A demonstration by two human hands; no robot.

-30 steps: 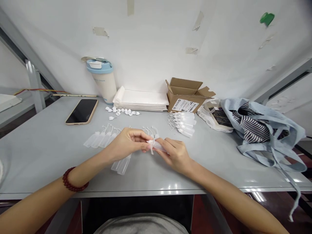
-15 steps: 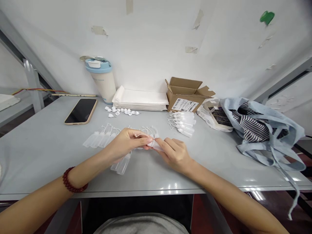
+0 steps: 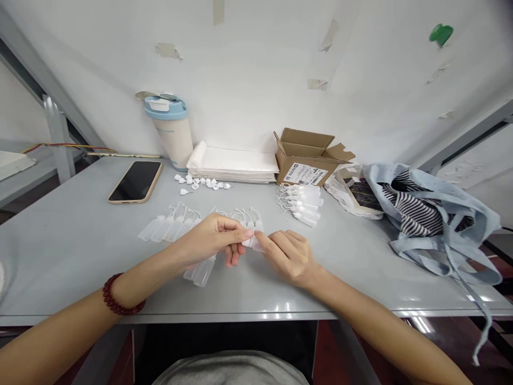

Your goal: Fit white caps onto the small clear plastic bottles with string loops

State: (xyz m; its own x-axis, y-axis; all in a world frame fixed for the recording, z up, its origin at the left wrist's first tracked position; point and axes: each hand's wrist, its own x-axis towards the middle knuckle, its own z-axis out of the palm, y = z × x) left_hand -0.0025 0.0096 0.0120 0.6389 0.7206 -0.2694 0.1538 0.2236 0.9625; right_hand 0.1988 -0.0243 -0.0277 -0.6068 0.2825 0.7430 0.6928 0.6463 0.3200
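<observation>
Near the middle of the grey table, my left hand (image 3: 222, 238) pinches a small translucent plastic bottle (image 3: 248, 242) between thumb and index finger, its lower fingers curled loosely. My right hand (image 3: 289, 254) is closed at the bottle's right side, fingertips touching it. Part of the bottle is hidden by the fingers. Behind my hands lie more such bottles with looped white strings; a row of them (image 3: 168, 227) extends to the left. Two more bottles (image 3: 202, 271) lie below my left hand. Another group of bottles (image 3: 306, 200) rests at the right.
Small white caps (image 3: 208, 183) are scattered before a white stack (image 3: 240, 163). A phone (image 3: 135, 182) and tumbler (image 3: 172, 133) stand left of them. Toward the right are an open cardboard box (image 3: 306, 160), a plastic-wrapped item (image 3: 360, 193) and a blue cloth bag (image 3: 436, 224).
The lower fingers of my left hand have loosened and dropped a little. Both hands remain together at the middle, and the view has shifted slightly.
</observation>
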